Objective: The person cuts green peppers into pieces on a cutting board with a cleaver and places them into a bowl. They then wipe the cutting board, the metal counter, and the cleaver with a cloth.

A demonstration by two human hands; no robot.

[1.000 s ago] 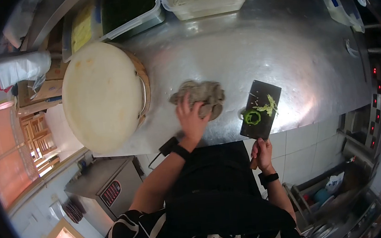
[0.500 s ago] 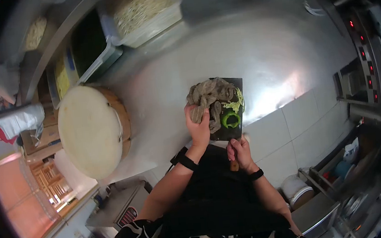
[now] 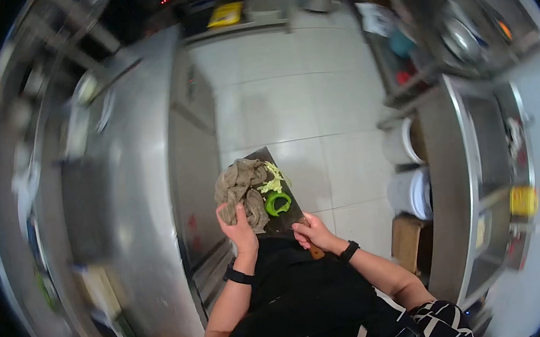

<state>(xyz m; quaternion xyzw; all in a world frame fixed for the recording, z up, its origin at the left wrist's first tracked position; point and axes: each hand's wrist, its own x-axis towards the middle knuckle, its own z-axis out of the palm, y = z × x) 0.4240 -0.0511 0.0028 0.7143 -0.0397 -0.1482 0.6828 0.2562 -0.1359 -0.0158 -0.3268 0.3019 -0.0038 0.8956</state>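
Observation:
My right hand (image 3: 315, 233) is wrapped round the wooden handle of a cleaver (image 3: 295, 215), its wide dark blade held out flat in front of my apron. On the blade lie a green pepper ring (image 3: 277, 204) and pale green vegetable shreds (image 3: 272, 180). A crumpled grey-brown rag (image 3: 240, 187) covers the blade's left side. My left hand (image 3: 239, 230) grips this rag from the near left, fingers and thumb closed on its folds. Part of the blade is hidden under the cloth.
A steel counter (image 3: 135, 149) runs along my left. Pale floor tiles (image 3: 283, 102) stretch ahead. To the right stand white buckets (image 3: 406, 194), a wooden box (image 3: 407, 240) and a steel sink unit (image 3: 460, 150). A low shelf with a yellow packet (image 3: 225, 15) is at the far end.
The view has turned right, from over the counter to the floor aisle. The cleaver, rag and green pieces have moved along with my hands, both grips kept.

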